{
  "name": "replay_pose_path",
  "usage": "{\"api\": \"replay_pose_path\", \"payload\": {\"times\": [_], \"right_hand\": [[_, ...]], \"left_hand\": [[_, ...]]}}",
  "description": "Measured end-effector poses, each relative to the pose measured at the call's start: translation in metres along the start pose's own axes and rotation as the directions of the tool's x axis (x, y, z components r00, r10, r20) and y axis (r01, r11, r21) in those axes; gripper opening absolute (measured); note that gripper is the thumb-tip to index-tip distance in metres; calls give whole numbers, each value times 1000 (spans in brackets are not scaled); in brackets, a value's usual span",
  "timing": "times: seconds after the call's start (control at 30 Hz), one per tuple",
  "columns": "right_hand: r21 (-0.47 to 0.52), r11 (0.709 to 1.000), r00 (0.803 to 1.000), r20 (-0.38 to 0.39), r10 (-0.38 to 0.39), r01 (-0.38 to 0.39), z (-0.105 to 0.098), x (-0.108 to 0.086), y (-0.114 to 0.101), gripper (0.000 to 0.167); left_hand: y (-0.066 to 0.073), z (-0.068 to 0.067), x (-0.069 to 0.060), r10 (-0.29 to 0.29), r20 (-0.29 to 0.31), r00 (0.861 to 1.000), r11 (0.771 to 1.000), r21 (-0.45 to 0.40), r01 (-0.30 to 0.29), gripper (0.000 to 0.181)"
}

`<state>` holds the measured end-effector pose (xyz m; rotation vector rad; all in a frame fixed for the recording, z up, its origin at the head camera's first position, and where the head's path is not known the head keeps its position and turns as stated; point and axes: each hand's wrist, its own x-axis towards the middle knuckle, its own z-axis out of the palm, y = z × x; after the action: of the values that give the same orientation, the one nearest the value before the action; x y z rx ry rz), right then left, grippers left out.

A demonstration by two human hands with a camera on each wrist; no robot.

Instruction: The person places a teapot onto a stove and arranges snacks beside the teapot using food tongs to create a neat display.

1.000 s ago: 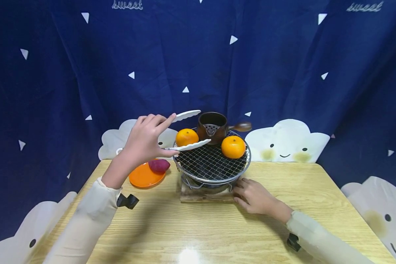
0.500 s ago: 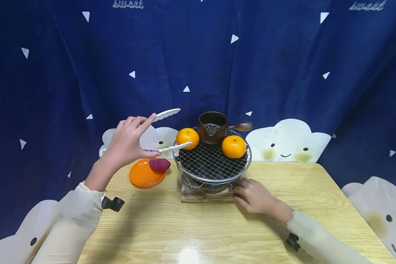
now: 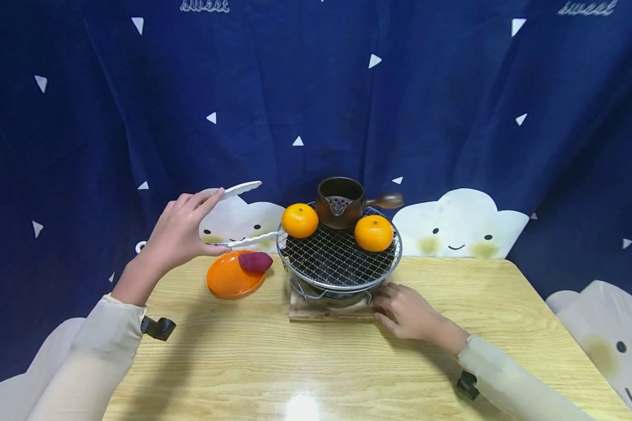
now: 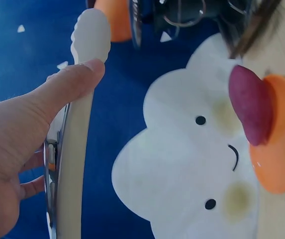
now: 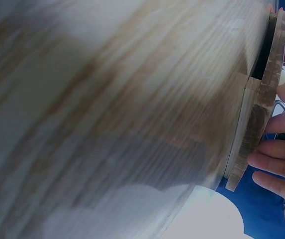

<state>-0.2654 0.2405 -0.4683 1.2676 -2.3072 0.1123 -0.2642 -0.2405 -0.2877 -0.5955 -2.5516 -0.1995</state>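
Note:
My left hand (image 3: 176, 234) holds white-tipped tongs (image 3: 250, 240), spread apart with nothing between their tips. They hover above and behind the orange plate (image 3: 226, 285), where a purple sweet potato (image 3: 255, 262) lies at the right side. In the left wrist view, the thumb presses along one arm of the tongs (image 4: 77, 149). My right hand (image 3: 408, 313) rests against the right end of the wooden base (image 3: 329, 313) under the round grill (image 3: 337, 263); in the right wrist view its fingers touch the edge of the board (image 5: 255, 119).
On the grill mesh sit two mandarins, one at the left (image 3: 299, 220) and one at the right (image 3: 374, 233). Between them at the back stands a brown side-handled pot (image 3: 341, 204). A blue curtain (image 3: 316, 88) and white cloud cutouts (image 3: 455, 225) border the table (image 3: 295, 365).
My left hand has moved left with the tongs, away from the left mandarin, and sunk slightly. The right hand and the things on the grill and plate have stayed put.

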Motion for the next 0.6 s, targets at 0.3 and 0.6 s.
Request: {"api": "replay_pose_path", "payload": {"times": [0.3, 0.6], "right_hand": [[5, 1000, 1000, 5, 3, -3, -1, 0, -1, 15], [8, 1000, 1000, 6, 2, -2, 1, 0, 0, 14]], "left_hand": [[-18, 10, -8, 32, 33, 999, 999, 40, -33, 114], [-32, 32, -17, 10, 177, 984, 998, 65, -22, 113]]}}
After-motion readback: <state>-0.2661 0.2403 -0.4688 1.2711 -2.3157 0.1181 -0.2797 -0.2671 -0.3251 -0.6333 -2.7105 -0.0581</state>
